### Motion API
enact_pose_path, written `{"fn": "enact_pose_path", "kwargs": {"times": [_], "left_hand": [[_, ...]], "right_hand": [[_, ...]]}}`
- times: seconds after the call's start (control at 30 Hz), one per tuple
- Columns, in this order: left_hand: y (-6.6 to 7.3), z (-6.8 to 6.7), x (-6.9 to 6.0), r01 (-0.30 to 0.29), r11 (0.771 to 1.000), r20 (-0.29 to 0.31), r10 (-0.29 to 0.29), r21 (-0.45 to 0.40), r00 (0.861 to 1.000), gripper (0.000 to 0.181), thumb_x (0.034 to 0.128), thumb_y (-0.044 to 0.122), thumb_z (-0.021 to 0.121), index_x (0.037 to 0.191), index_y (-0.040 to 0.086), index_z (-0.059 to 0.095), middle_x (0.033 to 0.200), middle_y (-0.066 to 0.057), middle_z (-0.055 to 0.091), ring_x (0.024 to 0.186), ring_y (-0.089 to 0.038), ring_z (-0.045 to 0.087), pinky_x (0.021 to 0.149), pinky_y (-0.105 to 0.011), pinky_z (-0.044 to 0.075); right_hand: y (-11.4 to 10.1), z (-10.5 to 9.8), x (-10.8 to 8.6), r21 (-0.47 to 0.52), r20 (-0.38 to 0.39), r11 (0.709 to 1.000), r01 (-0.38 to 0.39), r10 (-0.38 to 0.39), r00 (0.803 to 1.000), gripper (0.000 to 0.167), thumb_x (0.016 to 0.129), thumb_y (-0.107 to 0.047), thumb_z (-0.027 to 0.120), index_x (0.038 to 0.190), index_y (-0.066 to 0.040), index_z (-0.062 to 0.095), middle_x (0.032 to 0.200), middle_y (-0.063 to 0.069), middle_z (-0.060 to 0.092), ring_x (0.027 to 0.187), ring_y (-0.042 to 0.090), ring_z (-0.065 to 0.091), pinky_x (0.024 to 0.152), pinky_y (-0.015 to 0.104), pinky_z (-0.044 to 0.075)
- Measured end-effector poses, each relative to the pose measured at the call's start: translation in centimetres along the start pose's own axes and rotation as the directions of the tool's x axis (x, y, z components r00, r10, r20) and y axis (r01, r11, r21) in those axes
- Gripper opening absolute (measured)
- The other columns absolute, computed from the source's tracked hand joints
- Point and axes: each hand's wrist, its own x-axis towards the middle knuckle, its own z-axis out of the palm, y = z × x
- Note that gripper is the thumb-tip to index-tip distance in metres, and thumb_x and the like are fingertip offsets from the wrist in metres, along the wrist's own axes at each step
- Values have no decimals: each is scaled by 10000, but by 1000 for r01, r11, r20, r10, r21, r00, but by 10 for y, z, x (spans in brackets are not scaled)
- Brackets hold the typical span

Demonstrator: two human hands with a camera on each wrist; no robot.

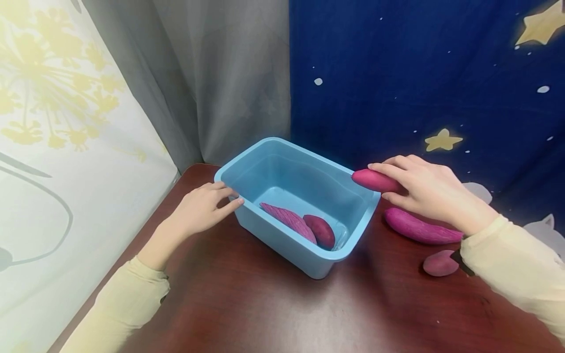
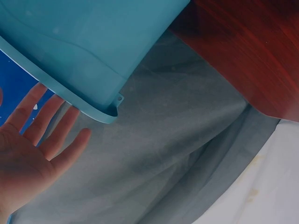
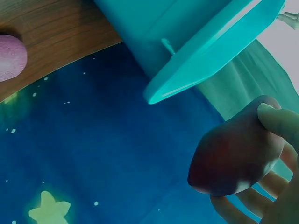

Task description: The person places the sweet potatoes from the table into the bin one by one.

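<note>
A reddish-pink sweet potato (image 1: 376, 181) is pinched between the thumb and fingers of my right hand (image 1: 423, 186), above the right rim of a light blue plastic bin (image 1: 282, 245). In the right wrist view the held sweet potato (image 3: 236, 149) looks dark and tapered, apart from the bin (image 3: 205, 51). My left hand (image 1: 200, 208) touches the bin's left rim; its fingers look fairly straight in the left wrist view. Inside the bin lie a long, ridged purple sweet potato (image 1: 289, 220) and a shorter dark red one (image 1: 321, 231), side by side.
Right of the bin, partly under my right forearm, lie a long magenta sweet potato (image 1: 417, 229) and a small pink one (image 1: 440, 264) on the reddish-brown table (image 1: 247, 314). Grey (image 1: 247, 73) and starry blue curtains (image 1: 375, 98) hang behind. A white patterned cloth (image 1: 66, 171) is at left.
</note>
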Motion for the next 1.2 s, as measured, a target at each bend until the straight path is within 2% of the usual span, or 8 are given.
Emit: {"fn": "enact_pose_path", "kwargs": {"times": [0.37,0.63,1.2], "left_hand": [[2,0,0,-3,1000,5,3,0,1000,371,852,413,528,1017,104,649,978,-63,595,926,-265,524,699,-454,446],[2,0,0,-1,1000,2,1,3,1000,380,852,410,530,1025,93,647,979,-71,597,928,-274,527,699,-460,450],[2,0,-1,5,1000,5,-5,-1,1000,372,852,406,534,1022,95,647,975,-73,596,924,-272,526,698,-456,451]], "right_hand": [[-8,2,12,9,2,1000,14,-14,1000,585,729,-262,697,1269,-230,475,1099,23,513,932,198,481,618,380,466],[-13,1,23,-2,-30,998,57,-57,998,565,721,-251,703,1247,-210,502,1075,26,531,901,198,491,592,354,459],[-33,-2,50,15,-16,994,110,-110,994,571,710,-241,712,1242,-205,508,1064,27,530,891,189,477,587,326,454]]}}
